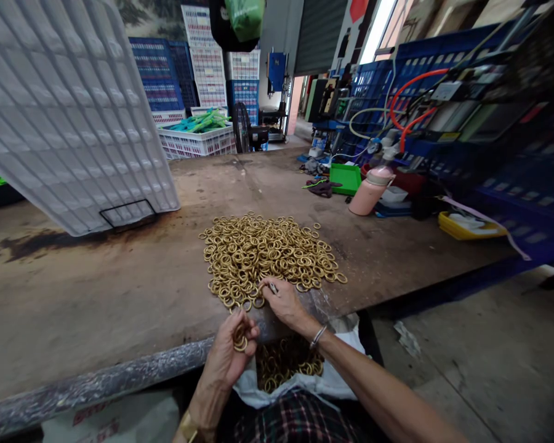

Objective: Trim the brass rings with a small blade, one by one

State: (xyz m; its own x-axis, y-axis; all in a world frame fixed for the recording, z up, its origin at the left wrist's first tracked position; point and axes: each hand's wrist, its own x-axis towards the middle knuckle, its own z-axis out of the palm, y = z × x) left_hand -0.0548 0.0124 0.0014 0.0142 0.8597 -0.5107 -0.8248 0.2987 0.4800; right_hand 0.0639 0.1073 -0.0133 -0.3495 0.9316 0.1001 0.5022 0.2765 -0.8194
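Observation:
A broad heap of gold-coloured rings (268, 246) lies on the brown table near its front edge. My left hand (226, 347), palm turned up just off that edge, is closed around a few of the same rings (240, 338). At the heap's near side my right hand (286, 303) is pinched, its fingertips among the rings. A small greyish piece (273, 288) shows between its fingers, too small to name. Below the hands, an open white sack (339, 384) on my lap holds many more rings.
A tall translucent ribbed plastic panel (74, 117) stands on the table at left. A pink bottle (369, 191), a green tray (346, 178) and a yellow tray (457, 229) sit at right. Stacked crates (205, 55) and a fan (242, 126) are behind the table.

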